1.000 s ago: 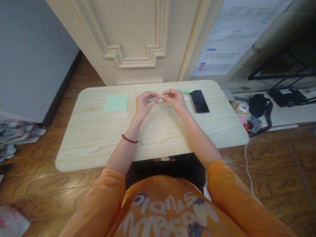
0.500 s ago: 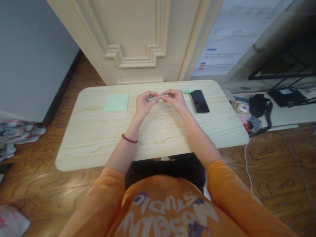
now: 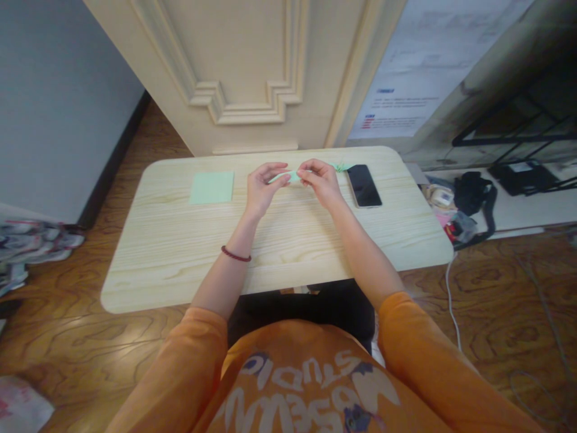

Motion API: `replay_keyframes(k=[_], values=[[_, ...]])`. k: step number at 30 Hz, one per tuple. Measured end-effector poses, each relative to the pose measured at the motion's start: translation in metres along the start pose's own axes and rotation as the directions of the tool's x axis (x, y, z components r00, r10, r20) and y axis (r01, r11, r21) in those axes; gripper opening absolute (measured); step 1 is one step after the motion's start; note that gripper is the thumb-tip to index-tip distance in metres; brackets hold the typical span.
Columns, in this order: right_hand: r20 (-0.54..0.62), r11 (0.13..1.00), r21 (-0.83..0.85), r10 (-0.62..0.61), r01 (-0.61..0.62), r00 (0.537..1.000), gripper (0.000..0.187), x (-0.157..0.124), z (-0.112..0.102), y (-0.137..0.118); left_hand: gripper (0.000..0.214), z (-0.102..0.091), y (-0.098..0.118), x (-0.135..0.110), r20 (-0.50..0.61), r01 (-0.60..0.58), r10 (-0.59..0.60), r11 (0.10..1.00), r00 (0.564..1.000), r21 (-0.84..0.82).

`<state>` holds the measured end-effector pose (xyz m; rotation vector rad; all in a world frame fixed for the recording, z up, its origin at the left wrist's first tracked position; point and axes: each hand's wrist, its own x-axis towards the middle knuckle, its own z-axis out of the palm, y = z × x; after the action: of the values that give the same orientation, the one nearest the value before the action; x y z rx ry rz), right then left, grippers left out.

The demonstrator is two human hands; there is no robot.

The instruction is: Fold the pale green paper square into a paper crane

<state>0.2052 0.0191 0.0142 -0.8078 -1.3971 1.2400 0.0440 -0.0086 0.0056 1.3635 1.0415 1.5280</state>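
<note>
A narrow folded strip of pale green paper (image 3: 286, 177) lies between my left hand (image 3: 264, 189) and my right hand (image 3: 319, 183), which both hold it in their fingertips. Part of it is hidden by my right fingers. Just past my right hand, a small pale green paper fold with pointed tips (image 3: 341, 166) rests at the table's back edge. A flat square of the same green paper (image 3: 211, 187) lies left of my left hand. A black smartphone (image 3: 364, 185) sits face up to the right of my right hand.
The light wood-grain table (image 3: 274, 258) has rounded corners, with a panelled cream door (image 3: 238, 60) behind it. To the right, a low white surface holds a black strap and small items (image 3: 471, 201). A white cable (image 3: 451, 294) runs down to the wooden floor.
My hands have drawn slightly apart and my fingers have spread a little, showing more of the green strip. My right hand has risen slightly toward the table's back edge.
</note>
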Motion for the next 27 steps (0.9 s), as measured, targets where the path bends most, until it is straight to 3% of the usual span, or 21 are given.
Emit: replay_keyframes(k=[6, 19, 27], values=[[0.000, 0.997, 0.067, -0.029, 0.028, 1.000, 0.039, 0.0028, -0.0004, 0.0057, 0.040, -0.0019, -0.0024, 0.0017, -0.041, -0.036, 0.036, 0.999, 0.999, 0.007], [0.018, 0.992, -0.093, -0.087, 0.089, 0.996, 0.031, -0.0023, 0.0060, 0.0000, 0.030, -0.0029, 0.0010, 0.0012, -0.044, -0.081, 0.085, 0.993, 0.995, 0.082], [0.025, 0.987, -0.127, -0.098, 0.100, 0.995, 0.027, -0.0035, 0.0046, -0.0033, 0.031, -0.0036, 0.0033, 0.0012, -0.038, -0.055, 0.057, 0.997, 0.998, 0.050]])
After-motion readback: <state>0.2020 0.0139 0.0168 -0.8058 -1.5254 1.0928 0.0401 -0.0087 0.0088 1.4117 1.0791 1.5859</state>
